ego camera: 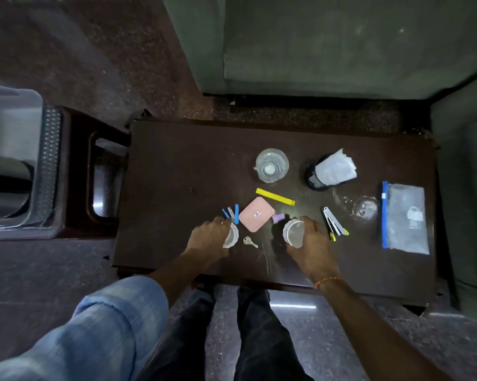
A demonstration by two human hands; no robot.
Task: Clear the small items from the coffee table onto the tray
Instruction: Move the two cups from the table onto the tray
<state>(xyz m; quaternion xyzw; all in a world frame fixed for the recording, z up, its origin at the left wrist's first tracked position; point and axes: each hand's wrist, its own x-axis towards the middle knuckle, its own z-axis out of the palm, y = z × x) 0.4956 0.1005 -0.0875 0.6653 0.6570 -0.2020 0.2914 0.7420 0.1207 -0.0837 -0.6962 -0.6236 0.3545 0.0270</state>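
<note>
Living room: sofa (328, 45), coffee table (176, 166)

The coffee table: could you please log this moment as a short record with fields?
surface: dark coffee table
left hand: grip closed on a small white cup
right hand: grip closed on a second white cup
between the cups: key, pink case
right side: nail clipper, zip pouch
far side: glass, yellow clip
tray: cannot tell

Each hand, left hand (208, 237) and right hand (311, 237), grips a small white cup on the dark coffee table (176, 188)
</note>
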